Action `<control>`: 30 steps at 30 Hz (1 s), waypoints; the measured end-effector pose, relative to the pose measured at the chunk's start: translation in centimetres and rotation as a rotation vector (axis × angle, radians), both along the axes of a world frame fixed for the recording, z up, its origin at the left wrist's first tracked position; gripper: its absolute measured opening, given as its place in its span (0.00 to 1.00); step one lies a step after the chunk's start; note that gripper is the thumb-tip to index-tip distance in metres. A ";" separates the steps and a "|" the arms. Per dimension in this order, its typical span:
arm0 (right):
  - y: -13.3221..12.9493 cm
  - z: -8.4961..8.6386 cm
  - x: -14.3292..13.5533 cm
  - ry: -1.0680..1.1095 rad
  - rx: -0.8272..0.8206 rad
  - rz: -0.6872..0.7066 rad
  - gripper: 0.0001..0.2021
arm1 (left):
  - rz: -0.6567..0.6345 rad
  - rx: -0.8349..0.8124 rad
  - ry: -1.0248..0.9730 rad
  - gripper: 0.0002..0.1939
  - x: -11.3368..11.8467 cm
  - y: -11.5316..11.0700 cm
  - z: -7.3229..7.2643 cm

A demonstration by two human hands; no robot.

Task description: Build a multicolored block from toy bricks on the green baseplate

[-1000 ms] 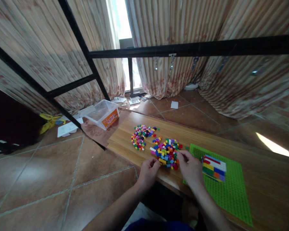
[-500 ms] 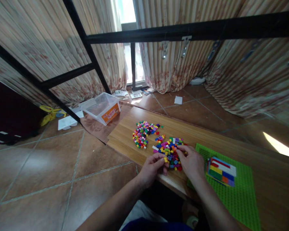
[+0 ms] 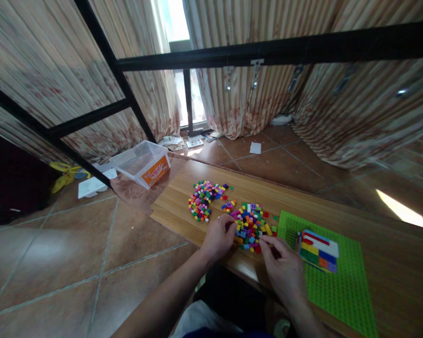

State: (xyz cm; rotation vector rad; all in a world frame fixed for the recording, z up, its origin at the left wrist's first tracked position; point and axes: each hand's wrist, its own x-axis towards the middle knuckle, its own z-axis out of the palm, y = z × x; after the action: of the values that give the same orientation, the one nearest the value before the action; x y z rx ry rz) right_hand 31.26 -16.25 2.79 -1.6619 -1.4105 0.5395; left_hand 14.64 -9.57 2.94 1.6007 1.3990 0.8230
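A pile of small coloured bricks (image 3: pixel 249 225) lies on the wooden table between my hands. My left hand (image 3: pixel 221 234) is at the pile's left edge, its fingers bent together; what they hold, if anything, is hidden. At the lower right of the pile, my right hand (image 3: pixel 283 265) has thumb and forefinger pinched close to the bricks, and anything between them is too small to make out. Farther left sits a second, curved pile of smaller bricks (image 3: pixel 199 202). On the green baseplate (image 3: pixel 341 291) at the right rests a flat stack of coloured plates (image 3: pixel 319 251).
A clear plastic bin (image 3: pixel 141 162) with an orange label stands on the floor beyond the table's left end. Black metal bars (image 3: pixel 211 58) cross in front of striped curtains. Papers (image 3: pixel 255 148) and a yellow object (image 3: pixel 65 176) lie on the floor.
My left hand has moved to the pile's left edge, and the yellow brick in its fingers no longer shows. My right hand has moved down toward the pile's lower right. The view has shifted slightly.
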 end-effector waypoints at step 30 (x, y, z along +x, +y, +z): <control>-2.6 1.4 1.1 0.155 -0.043 -0.090 0.13 | -0.312 0.334 0.846 0.10 3.8 8.0 3.5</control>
State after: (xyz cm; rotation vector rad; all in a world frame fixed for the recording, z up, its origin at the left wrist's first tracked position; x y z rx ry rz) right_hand 32.37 -18.86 4.15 -1.6716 -1.2144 0.6368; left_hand 18.49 -1.56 6.41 2.5262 1.5338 0.1725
